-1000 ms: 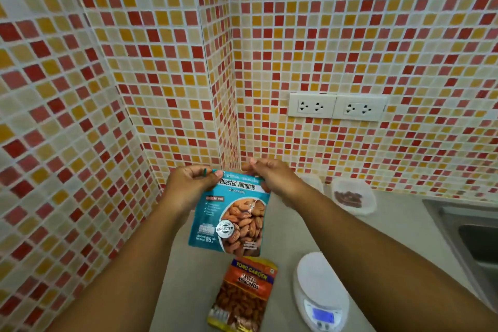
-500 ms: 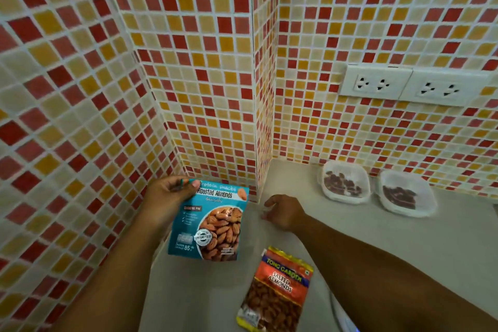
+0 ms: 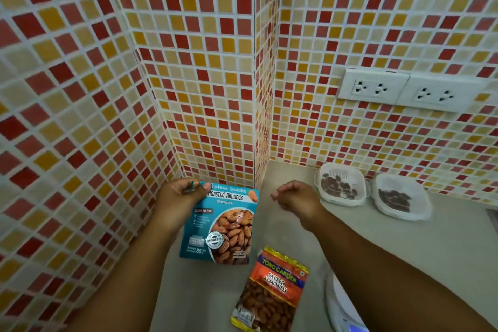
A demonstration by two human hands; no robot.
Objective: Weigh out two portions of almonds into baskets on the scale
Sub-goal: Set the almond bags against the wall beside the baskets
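- Nearest, the white scale sits at the bottom right edge of your view, mostly hidden by your right forearm and cut by the frame.
- Just left of it the orange salted almonds packet lies flat on the grey counter, its near end close to the bottom edge.
- A little farther, your left hand pinches the top left corner of the blue roasted almonds pouch between thumb and fingers; the pouch hangs upright, its lower edge near the orange packet's top but apart from it.
- Your right hand hovers to the right of the pouch, fingers loosely curled, holding nothing, with a clear gap to the pouch.
- Bare counter lies open to the right of that hand.
- Farther right, two white baskets stand side by side against the far tiled wall: the left basket and the right basket, each with dark almonds inside.
- The tiled corner closes the far left; twin sockets sit above the baskets.
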